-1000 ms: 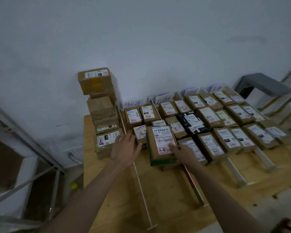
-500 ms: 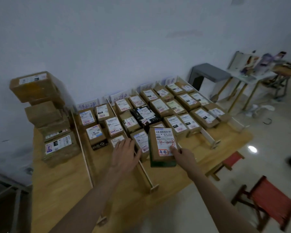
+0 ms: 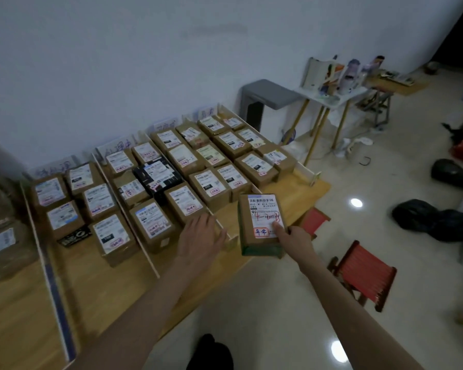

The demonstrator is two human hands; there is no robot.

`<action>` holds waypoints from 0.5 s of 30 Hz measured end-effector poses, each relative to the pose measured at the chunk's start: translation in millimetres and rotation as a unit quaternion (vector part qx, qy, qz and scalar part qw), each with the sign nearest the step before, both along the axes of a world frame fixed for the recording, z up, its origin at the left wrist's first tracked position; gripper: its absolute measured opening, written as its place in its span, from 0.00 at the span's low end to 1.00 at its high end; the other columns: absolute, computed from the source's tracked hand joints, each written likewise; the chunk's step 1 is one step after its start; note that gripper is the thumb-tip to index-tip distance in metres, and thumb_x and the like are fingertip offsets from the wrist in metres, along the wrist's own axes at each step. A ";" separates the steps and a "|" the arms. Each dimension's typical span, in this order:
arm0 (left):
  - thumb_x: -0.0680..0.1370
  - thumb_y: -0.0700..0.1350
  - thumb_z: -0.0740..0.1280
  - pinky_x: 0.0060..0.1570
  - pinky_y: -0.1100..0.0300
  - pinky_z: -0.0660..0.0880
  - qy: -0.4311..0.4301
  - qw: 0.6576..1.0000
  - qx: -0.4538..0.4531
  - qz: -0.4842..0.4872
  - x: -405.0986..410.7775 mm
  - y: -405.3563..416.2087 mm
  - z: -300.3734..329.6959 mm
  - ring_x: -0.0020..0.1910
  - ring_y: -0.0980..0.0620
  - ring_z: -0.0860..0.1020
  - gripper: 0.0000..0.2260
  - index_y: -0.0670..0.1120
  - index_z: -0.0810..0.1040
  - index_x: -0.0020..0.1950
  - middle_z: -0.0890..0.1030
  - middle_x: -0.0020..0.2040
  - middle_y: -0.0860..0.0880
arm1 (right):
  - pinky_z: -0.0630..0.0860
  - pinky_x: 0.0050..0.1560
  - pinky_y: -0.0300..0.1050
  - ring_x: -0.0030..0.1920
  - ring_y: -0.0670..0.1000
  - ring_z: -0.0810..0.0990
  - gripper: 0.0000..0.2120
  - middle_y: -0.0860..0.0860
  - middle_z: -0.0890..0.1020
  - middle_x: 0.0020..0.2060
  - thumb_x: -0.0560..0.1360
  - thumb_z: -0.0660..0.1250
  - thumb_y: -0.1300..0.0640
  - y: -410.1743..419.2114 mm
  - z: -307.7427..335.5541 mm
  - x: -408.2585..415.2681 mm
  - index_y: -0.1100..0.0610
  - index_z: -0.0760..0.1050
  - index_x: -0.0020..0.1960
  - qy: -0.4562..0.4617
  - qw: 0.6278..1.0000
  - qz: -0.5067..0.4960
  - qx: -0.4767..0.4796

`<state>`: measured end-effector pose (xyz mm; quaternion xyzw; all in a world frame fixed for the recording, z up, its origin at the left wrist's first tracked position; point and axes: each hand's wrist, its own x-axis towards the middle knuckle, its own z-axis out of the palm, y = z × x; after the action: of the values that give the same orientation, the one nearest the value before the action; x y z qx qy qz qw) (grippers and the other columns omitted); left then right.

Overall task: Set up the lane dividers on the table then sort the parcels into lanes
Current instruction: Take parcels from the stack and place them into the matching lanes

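My right hand (image 3: 294, 237) grips a brown parcel (image 3: 259, 236) with a white label and a green base, thumb on the label, held above the table's front right part. My left hand (image 3: 202, 233) hovers flat with straight fingers over the near end of a white lane divider (image 3: 219, 225). Several labelled brown parcels (image 3: 209, 185) and one black parcel (image 3: 157, 176) lie in rows between white dividers (image 3: 129, 220) on the wooden table (image 3: 96, 284). Handwritten lane cards (image 3: 115, 148) lean against the wall behind the lanes.
Blurred stacked boxes (image 3: 0, 244) stand at the table's left end. Red stools (image 3: 364, 276) sit on the tiled floor right of the table. A grey stool (image 3: 267, 97), a white side table (image 3: 332, 100) with clutter and black bags (image 3: 433, 220) lie further right.
The view has swung right. My right hand has carried the held parcel rightward, from the middle lanes to the table's front right part. My left hand followed, still flat.
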<state>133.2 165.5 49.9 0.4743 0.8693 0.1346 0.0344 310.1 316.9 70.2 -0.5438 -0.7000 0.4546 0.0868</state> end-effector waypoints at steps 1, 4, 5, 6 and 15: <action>0.82 0.60 0.54 0.70 0.53 0.67 -0.008 1.000 0.002 0.000 1.2 11.4 -1.1 0.66 0.52 0.71 0.22 0.49 0.71 0.69 0.74 0.67 0.50 | 0.73 0.38 0.40 0.41 0.48 0.78 0.21 0.54 0.82 0.44 0.80 0.61 0.43 9.8 -1.0 2.6 0.62 0.78 0.51 0.001 1.000 -0.004 0.002; 0.82 0.60 0.54 0.69 0.54 0.68 -0.019 1.000 -0.005 -0.004 -0.6 47.6 -7.7 0.67 0.51 0.71 0.23 0.49 0.70 0.70 0.73 0.67 0.50 | 0.71 0.35 0.38 0.38 0.46 0.76 0.18 0.50 0.78 0.39 0.81 0.61 0.44 40.8 -6.2 3.5 0.60 0.76 0.48 -0.005 1.000 -0.019 -0.005; 0.82 0.60 0.53 0.69 0.54 0.67 -0.019 1.000 -0.008 -0.009 -3.5 60.7 -10.8 0.66 0.51 0.71 0.23 0.48 0.70 0.70 0.73 0.67 0.50 | 0.71 0.35 0.38 0.38 0.46 0.76 0.17 0.50 0.78 0.40 0.81 0.61 0.44 52.1 -8.3 2.2 0.59 0.75 0.48 -0.003 1.000 -0.025 -0.008; 0.82 0.59 0.53 0.69 0.54 0.67 -0.016 1.000 -0.009 -0.017 -6.6 74.1 -13.9 0.66 0.51 0.71 0.23 0.47 0.70 0.70 0.74 0.66 0.49 | 0.72 0.35 0.38 0.39 0.46 0.76 0.17 0.51 0.79 0.41 0.81 0.61 0.44 64.6 -11.3 0.3 0.59 0.75 0.48 -0.001 0.999 -0.031 -0.011; 0.82 0.60 0.51 0.65 0.54 0.70 -0.048 0.999 -0.010 -0.020 -43.6 188.2 -41.3 0.63 0.52 0.73 0.20 0.50 0.73 0.63 0.75 0.63 0.50 | 0.77 0.43 0.41 0.47 0.51 0.81 0.17 0.53 0.82 0.47 0.81 0.60 0.45 181.5 -16.6 -26.1 0.59 0.77 0.52 -0.045 0.998 -0.031 -0.006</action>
<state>89.6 353.7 8.7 0.4843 0.8583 0.1475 0.0835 284.0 498.4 53.6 -0.5863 -0.6829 0.4309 0.0657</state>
